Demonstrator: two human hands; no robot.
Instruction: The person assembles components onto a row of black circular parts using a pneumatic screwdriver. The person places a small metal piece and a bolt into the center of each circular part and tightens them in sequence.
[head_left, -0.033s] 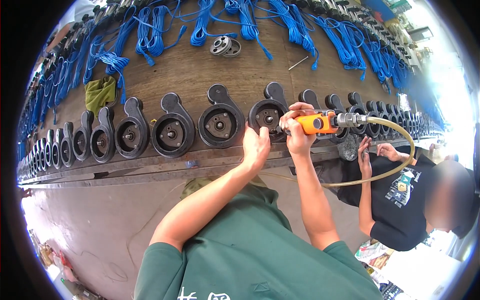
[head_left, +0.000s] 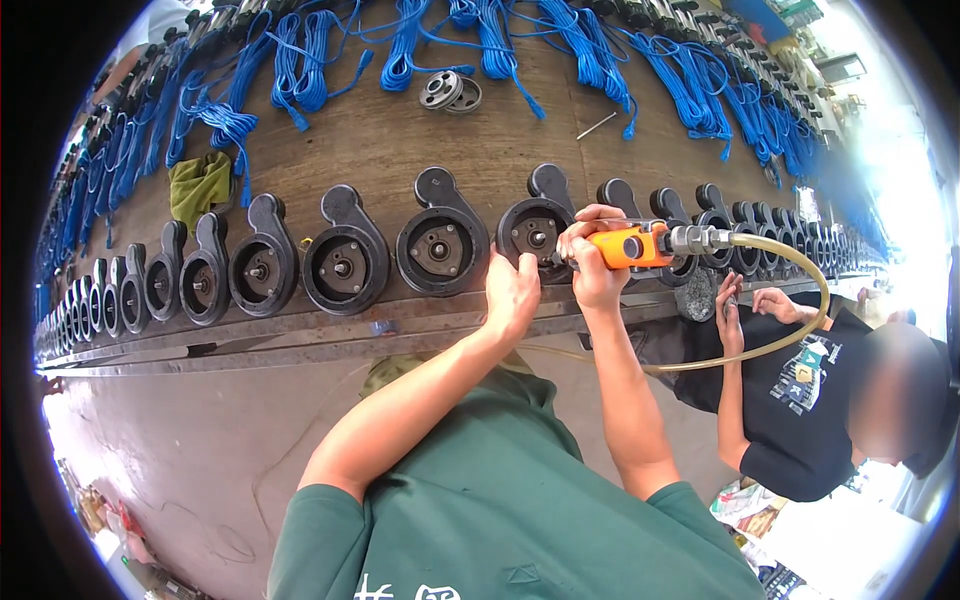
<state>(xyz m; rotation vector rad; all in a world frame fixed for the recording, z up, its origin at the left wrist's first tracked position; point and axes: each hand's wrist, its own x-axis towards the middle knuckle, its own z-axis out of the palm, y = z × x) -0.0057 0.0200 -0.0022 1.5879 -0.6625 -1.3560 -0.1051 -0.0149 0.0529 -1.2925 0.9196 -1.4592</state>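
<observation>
Your right hand was clenched around the orange pneumatic hand tool, whose metal fitting pointed right and ran into a pale yellowish air hose looping down and back beneath the bench edge. The tool's front end met the round black cast-metal pump housing standing at the near edge of the long brown wooden workbench, directly ahead of you. Your left hand lay against the lower rim of that same housing, fingers curled loosely on it rather than gripping it tight. To the left stood more black housings of the same kind in a row, each with a round recess and a central hub, curving away toward the picture's rim; others continued to the right behind the tool. Farther back on the bench lay bundles of coiled blue cable, a crumpled green cloth, and two small grey metal discs. At your right another person in a black printed shirt stood at the bench with both hands raised near its edge.
</observation>
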